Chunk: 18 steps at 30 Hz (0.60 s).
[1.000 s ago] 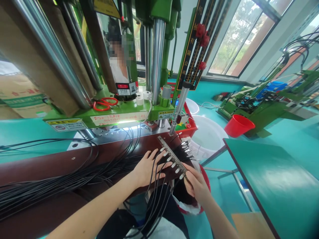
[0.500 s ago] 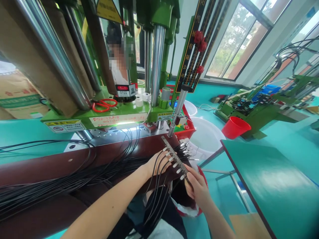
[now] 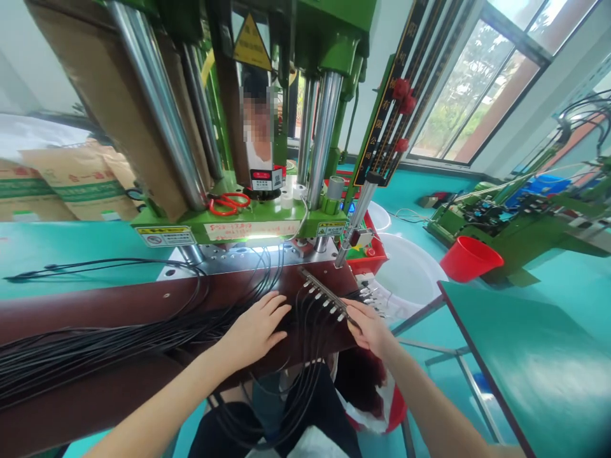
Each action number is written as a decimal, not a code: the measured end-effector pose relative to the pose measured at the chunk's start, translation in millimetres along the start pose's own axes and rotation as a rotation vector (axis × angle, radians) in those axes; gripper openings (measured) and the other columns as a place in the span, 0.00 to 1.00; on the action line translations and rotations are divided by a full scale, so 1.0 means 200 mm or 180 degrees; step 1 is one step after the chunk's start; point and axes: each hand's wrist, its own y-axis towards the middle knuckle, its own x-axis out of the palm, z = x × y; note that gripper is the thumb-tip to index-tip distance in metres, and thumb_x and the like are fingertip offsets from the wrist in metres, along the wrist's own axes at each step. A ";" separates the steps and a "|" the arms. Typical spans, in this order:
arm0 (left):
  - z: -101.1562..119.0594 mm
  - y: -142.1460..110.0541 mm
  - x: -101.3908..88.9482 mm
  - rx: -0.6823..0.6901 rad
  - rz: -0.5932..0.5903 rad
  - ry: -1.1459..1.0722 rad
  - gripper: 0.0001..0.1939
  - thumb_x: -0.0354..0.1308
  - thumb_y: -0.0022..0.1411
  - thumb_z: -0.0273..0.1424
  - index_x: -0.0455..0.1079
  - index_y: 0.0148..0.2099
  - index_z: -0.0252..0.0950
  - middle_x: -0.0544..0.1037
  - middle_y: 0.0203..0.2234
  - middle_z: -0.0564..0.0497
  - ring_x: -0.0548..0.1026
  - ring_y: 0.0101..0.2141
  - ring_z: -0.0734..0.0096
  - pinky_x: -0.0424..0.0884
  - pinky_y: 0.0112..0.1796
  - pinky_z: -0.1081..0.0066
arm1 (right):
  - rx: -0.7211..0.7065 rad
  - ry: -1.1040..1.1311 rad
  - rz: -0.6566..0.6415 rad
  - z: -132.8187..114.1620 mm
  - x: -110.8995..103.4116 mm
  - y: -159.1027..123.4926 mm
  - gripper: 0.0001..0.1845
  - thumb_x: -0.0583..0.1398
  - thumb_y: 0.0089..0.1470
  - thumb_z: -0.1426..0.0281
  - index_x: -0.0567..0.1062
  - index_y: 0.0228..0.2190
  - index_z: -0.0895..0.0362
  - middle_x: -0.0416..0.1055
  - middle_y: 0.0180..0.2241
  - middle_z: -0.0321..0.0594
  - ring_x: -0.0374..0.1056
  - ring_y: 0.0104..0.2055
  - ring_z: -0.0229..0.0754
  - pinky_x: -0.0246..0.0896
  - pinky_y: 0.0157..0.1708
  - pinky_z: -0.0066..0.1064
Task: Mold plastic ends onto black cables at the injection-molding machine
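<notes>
My right hand (image 3: pixel 366 326) grips the near end of a narrow metal bar (image 3: pixel 321 289), which slants across the brown bench (image 3: pixel 71 312). Several white-tipped connectors (image 3: pixel 326 303) stick out along the bar, and their black cables hang over the bench edge toward my lap. To the left, my left hand (image 3: pixel 255 327) has its fingers apart and holds nothing. It is beside a thick bundle of black cables (image 3: pixel 157 331) stretched along the bench. More cable ends (image 3: pixel 370 296) lie beyond my right hand.
A green press (image 3: pixel 267 229) stands behind the bench, with red-handled scissors (image 3: pixel 230 203) on its ledge. Below my right arm is a red bin (image 3: pixel 397 407) with a white liner. At the right are a green table (image 3: pixel 534 343), a red bucket (image 3: pixel 470 257) and a white tub (image 3: pixel 410 261).
My left hand has let go of the bar and its cables and moved left. The bar now lies lower against the bench, still in my right hand. The view has shifted left.
</notes>
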 end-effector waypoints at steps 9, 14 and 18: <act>-0.16 -0.17 -0.17 -0.0897 0.0704 -0.0291 0.14 0.49 0.59 0.35 0.67 0.45 0.37 0.72 0.43 0.46 0.66 0.46 0.63 0.63 0.49 0.59 | -0.0708 -0.4993 0.0279 -0.18 0.11 0.07 0.17 0.46 0.58 0.66 0.69 0.43 0.57 0.73 0.25 0.45 0.69 0.29 0.46 0.58 0.30 0.34; -0.28 -0.06 -0.16 -0.1367 0.0594 -0.0728 0.15 0.51 0.57 0.36 0.68 0.44 0.37 0.72 0.43 0.47 0.68 0.45 0.61 0.63 0.48 0.60 | -0.1899 -0.4571 0.0562 -0.31 0.14 -0.01 0.13 0.49 0.58 0.67 0.71 0.37 0.57 0.73 0.33 0.46 0.70 0.36 0.47 0.61 0.36 0.36; -0.34 0.08 -0.10 -0.1699 0.0624 -0.1499 0.15 0.51 0.55 0.38 0.69 0.43 0.37 0.75 0.38 0.48 0.72 0.39 0.63 0.66 0.42 0.65 | -0.3214 -0.3064 -0.0150 -0.36 0.21 -0.23 0.09 0.52 0.57 0.68 0.70 0.39 0.52 0.70 0.40 0.42 0.66 0.42 0.43 0.63 0.41 0.34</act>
